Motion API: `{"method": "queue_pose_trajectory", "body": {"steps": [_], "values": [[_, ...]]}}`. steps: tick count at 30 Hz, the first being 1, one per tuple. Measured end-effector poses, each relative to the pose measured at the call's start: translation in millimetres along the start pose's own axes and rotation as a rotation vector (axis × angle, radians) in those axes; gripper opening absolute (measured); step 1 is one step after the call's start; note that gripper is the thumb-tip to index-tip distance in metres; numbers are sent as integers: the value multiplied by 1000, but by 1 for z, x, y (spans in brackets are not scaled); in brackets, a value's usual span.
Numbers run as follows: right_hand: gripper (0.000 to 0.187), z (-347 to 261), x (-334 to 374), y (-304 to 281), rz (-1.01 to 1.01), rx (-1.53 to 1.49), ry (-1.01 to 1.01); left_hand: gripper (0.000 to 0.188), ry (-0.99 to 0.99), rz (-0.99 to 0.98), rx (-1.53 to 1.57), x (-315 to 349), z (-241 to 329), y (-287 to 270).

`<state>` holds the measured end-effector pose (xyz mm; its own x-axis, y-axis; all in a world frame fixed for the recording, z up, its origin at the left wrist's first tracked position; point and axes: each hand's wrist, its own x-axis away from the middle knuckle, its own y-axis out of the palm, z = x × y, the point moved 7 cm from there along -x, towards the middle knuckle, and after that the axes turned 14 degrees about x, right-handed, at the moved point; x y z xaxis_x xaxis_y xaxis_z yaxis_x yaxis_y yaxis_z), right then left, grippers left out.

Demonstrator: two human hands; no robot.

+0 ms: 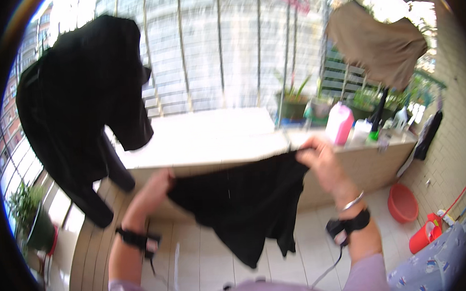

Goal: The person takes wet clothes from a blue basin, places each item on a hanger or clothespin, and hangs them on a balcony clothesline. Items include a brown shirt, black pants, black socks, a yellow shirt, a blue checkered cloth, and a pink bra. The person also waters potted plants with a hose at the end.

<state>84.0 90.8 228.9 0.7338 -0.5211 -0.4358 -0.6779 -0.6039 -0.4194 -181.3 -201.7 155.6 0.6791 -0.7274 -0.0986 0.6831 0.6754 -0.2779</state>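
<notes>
A black garment (pixel 241 198) is stretched out in front of me, its upper edge pulled nearly straight and its lower part hanging in uneven points. My left hand (pixel 158 190), blurred by motion, is closed on its left corner. The upper right corner is pinched between the fingers of my right hand (pixel 322 159), which sits slightly higher. What kind of garment it is I cannot tell. To the left, above my left hand, hangs a larger dark garment (pixel 82 90) with long hanging parts. A brown garment (pixel 377 40) hangs at the upper right, apart from both hands.
A white ledge (pixel 201 136) runs below barred windows. On its right stand a pink jug (pixel 340 123) and other bottles. Potted plants (pixel 293 104) are behind. A red basin (pixel 403 203) and red bucket (pixel 425 236) stand lower right; another potted plant (pixel 37 221) is left.
</notes>
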Motion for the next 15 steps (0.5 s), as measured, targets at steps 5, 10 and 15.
{"method": "queue_pose_trajectory", "body": {"steps": [5, 10, 15], "values": [[9, -14, -2, 39, -186, -129, 17, 62, 113, -421, -335, 16, 28, 81], [15, -39, 7, 98, -403, 161, -243, 65, 265, -582, 295, 3, 70, 161], [19, -29, 10, 83, -422, -4, -98, 35, 148, -595, 316, -3, 72, 184]]}}
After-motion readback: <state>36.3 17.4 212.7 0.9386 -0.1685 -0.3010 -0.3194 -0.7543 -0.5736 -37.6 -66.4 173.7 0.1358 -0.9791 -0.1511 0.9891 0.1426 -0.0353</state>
